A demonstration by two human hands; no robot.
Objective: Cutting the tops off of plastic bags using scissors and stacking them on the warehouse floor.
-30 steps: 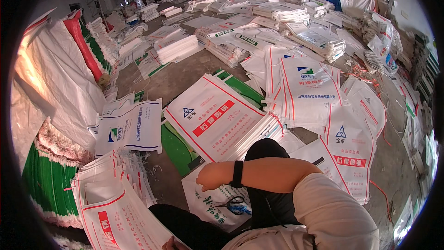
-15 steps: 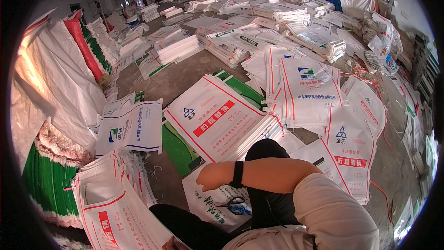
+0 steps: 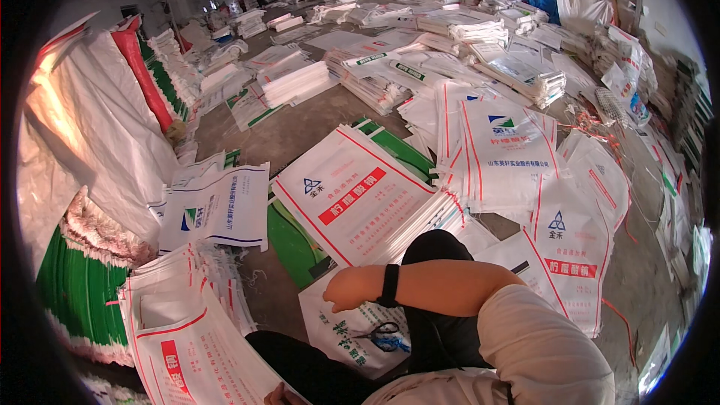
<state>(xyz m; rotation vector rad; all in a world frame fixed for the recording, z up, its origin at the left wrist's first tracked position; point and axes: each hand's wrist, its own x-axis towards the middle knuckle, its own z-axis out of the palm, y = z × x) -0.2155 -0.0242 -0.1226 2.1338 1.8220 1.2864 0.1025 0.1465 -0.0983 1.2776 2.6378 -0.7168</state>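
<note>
My left hand [image 3: 279, 396] shows only in part at the lower edge, its fingers closed on the edge of a white woven bag [image 3: 217, 364] with red lines and a red panel. That bag slants along my dark-clothed left leg. My right hand [image 3: 346, 289], with a black band on its wrist, is bent over in front of my lap with curled fingers; whatever they may hold is hidden. Below it lie dark-handled scissors [image 3: 386, 336] on another white bag [image 3: 319, 322] with green print. Just beyond my right hand is a neat stack of white bags [image 3: 352, 195].
Bags with red lines [image 3: 504, 154] spread out to the right. On the left are a blue-edged white bag [image 3: 214, 206], a green bundle [image 3: 82, 292] and a large pale sheet [image 3: 105, 112]. Orange strings [image 3: 592, 124] lie at the right. Further stacks [image 3: 296, 84] cover the floor behind.
The whole view has shifted slightly, so the surroundings sit a little further right. Both hands keep nearly the same pose, and the bags and scissors lie as before.
</note>
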